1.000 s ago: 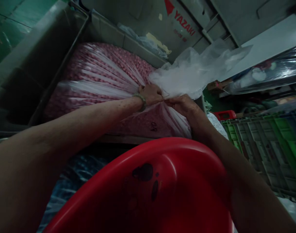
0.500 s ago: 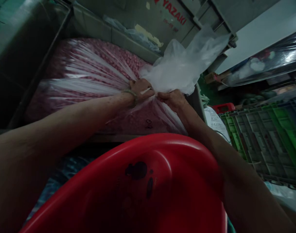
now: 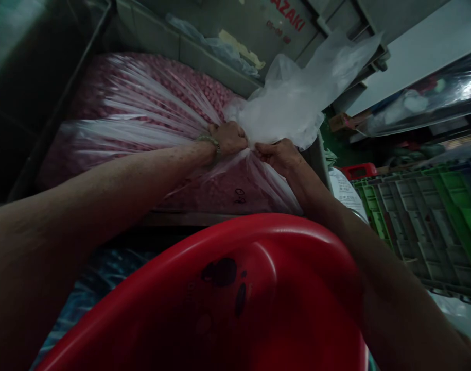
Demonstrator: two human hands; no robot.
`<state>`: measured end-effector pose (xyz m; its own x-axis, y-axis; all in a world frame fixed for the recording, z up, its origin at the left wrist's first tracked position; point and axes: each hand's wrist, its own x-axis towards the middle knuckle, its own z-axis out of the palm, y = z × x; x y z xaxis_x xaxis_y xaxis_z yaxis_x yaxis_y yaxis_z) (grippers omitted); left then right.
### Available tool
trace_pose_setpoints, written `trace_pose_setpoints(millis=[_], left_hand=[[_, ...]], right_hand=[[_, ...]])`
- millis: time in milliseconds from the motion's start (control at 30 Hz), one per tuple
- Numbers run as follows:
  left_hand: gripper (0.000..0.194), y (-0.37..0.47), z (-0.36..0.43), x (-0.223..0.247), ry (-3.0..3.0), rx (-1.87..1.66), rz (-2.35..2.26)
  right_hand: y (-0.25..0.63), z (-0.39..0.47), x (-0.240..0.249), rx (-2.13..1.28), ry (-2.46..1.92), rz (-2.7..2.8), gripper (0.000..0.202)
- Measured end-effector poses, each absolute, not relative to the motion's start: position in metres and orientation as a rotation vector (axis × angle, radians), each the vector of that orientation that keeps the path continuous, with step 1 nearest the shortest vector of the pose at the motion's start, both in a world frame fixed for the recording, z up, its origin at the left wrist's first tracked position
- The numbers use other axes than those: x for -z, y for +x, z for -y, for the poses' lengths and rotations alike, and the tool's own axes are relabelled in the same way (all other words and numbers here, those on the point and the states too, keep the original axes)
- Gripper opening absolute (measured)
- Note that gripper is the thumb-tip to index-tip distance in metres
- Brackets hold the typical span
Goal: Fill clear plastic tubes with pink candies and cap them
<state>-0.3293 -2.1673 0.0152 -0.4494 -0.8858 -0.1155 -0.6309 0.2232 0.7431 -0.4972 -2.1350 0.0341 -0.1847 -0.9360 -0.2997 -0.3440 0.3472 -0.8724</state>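
Note:
A large clear plastic bag (image 3: 150, 111) full of small pink pieces lies in a grey crate, pleats running to its gathered neck. My left hand (image 3: 229, 138), with a beaded bracelet at the wrist, is closed around that neck. Just right of it, my right hand (image 3: 279, 154) pinches at the same gathered spot; whether a thin tie sits between its fingers cannot be made out. Beyond both hands the loose top of the bag fans out, whitish and crumpled. Dark handwriting marks the bag's near side. Close below my arms stands a red plastic basin (image 3: 297, 268).
The grey crate (image 3: 158, 38) has high walls and red lettering behind it. To the right are green and grey crates (image 3: 420, 216), a printed white paper (image 3: 347, 190) and a red object (image 3: 359, 171). Bluish plastic (image 3: 100, 293) lies lower left, under my left arm.
The view has shifted slightly. A thin white strip that lay across my left hand's knuckles no longer shows there. Both hands stay at the bag's neck.

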Motion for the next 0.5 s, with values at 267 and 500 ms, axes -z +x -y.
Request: trace_pose_setpoints(millis=[267, 500], left_hand=[[0.028, -0.3313, 2.166, -0.0125, 1.432, 1.074, 2.118], [0.026, -0.3321, 2.169, -0.0098, 1.441, 1.058, 2.126]], right_hand=[[-0.4923, 2.1337, -0.0404, 0.855, -1.056, -1.699, 0.019], [-0.4906, 2.1333, -0.0437, 0.792, -1.081, -1.789, 0.024]])
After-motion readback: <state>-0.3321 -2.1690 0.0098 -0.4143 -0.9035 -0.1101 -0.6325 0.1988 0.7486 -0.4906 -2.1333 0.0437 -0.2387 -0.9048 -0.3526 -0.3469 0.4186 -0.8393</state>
